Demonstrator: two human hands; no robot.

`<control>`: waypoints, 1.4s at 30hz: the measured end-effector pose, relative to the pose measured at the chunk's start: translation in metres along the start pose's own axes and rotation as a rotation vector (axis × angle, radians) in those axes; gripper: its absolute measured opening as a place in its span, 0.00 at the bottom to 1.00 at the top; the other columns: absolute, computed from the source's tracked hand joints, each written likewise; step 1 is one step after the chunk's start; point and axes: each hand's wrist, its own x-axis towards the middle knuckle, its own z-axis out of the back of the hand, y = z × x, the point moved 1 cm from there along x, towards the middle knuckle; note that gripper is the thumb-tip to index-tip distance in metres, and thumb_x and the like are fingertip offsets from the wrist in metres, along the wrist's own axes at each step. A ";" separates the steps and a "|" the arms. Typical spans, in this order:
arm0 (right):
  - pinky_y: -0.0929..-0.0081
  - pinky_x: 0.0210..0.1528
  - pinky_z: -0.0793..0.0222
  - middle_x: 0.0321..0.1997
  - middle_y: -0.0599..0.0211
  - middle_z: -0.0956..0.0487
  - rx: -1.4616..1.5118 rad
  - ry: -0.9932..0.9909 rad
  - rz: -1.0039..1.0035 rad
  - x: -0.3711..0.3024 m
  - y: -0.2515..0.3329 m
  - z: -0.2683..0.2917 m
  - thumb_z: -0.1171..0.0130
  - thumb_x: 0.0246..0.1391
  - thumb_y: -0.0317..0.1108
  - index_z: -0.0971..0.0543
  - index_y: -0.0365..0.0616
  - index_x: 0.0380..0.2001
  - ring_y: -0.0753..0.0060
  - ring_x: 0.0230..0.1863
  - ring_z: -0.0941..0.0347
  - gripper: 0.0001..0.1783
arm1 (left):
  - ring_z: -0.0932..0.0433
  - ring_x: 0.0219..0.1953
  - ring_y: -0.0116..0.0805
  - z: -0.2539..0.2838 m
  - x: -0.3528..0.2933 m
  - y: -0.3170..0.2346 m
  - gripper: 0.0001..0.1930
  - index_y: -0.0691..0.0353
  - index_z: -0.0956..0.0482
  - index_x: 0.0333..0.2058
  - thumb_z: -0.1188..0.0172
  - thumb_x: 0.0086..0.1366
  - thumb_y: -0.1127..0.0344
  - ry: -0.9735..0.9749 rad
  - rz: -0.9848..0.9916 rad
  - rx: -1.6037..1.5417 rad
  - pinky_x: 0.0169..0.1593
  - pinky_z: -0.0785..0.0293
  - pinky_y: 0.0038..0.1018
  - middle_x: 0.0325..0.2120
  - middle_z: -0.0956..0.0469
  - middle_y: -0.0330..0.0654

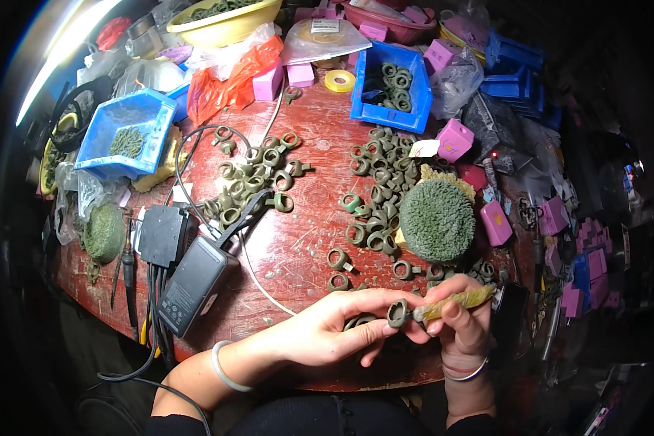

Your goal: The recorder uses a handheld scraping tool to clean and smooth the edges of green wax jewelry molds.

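My left hand [334,327] reaches in from the lower left and pinches a dark green ring [397,313] between thumb and fingers. In my right hand [463,336] is a tool with a yellowish wrapped handle [466,299]. Its tip end meets the ring's right side; the exact tip is too small to make out. Under my left fingers lies another green ring, partly hidden. Just beyond my hands several loose green rings [402,269] lie on the red table [298,254], beside a round, rough green mound [437,220].
More green rings lie in a heap at centre left [284,202]. Black power adapters [196,287] and cables stand at left. Blue bins [392,120] hold green pieces at the back and left. Pink blocks [495,222], plastic bags and a yellow tape roll [339,81] surround the table's edges.
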 end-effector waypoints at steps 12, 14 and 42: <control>0.78 0.32 0.35 0.22 0.68 0.25 -0.407 -0.104 0.509 0.003 -0.003 -0.004 0.38 0.57 0.37 0.25 0.33 0.39 0.79 0.26 0.31 0.15 | 0.30 0.25 0.19 0.002 0.003 0.001 0.18 0.64 0.34 0.58 0.52 0.72 0.69 -0.079 0.066 -0.091 0.32 0.29 0.18 0.43 0.20 0.42; 0.75 0.34 0.35 0.26 0.67 0.23 -0.419 -0.061 0.635 0.004 0.002 -0.007 0.37 0.56 0.36 0.22 0.36 0.37 0.77 0.27 0.31 0.13 | 0.30 0.25 0.19 0.001 0.004 0.000 0.18 0.64 0.34 0.58 0.52 0.71 0.69 -0.074 0.071 -0.098 0.32 0.29 0.18 0.43 0.20 0.42; 0.75 0.28 0.34 0.27 0.68 0.31 -1.037 0.069 0.511 0.004 0.002 -0.028 0.26 0.39 0.26 0.19 0.45 0.34 0.71 0.26 0.32 0.16 | 0.17 0.36 0.38 -0.003 0.005 0.012 0.18 0.68 0.30 0.52 0.44 0.62 0.77 -0.319 -0.285 0.699 0.40 0.24 0.28 0.37 0.19 0.51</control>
